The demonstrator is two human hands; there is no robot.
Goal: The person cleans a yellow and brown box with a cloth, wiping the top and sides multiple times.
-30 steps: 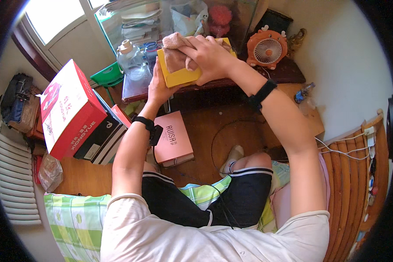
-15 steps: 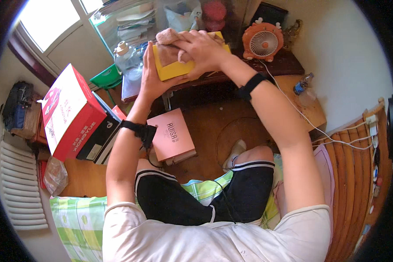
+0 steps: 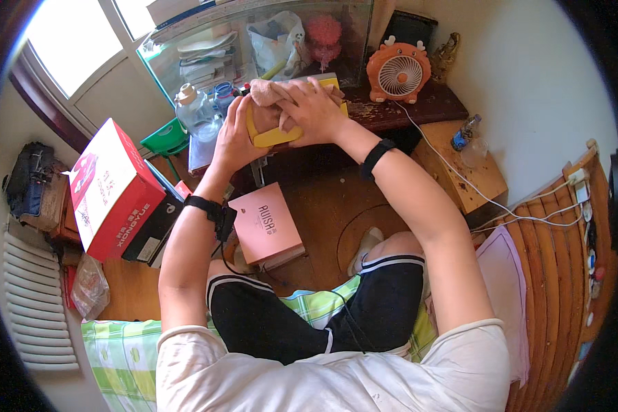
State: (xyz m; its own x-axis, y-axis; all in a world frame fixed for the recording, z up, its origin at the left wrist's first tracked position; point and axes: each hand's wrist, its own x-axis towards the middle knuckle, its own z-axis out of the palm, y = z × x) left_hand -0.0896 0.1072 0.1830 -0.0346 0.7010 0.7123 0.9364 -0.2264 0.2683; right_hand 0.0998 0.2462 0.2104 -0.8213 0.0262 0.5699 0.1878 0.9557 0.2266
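Note:
In front of me, over the near edge of the dark table, I hold up a yellow box-like thing (image 3: 276, 139). My left hand (image 3: 235, 136) grips its left side, fingers up along the edge. A pinkish-brown cloth (image 3: 266, 93) lies bunched on top of it. My right hand (image 3: 316, 115) is closed over the cloth and presses it onto the yellow surface. The two hands and the cloth cover most of the yellow thing, so its full shape is hidden.
Beyond my hands stand a glass tank (image 3: 213, 48), a large clear jug (image 3: 198, 113) and an orange fan (image 3: 399, 72). A pink box (image 3: 264, 223) rests on the floor below. At left is a red-and-white carton (image 3: 117, 196); a bottle (image 3: 465, 134) lies on a wooden box at right.
My hands and the yellow thing sit lower in view, and its face has tipped so less yellow shows. My right hand has shifted on the cloth. The whole view has moved slightly.

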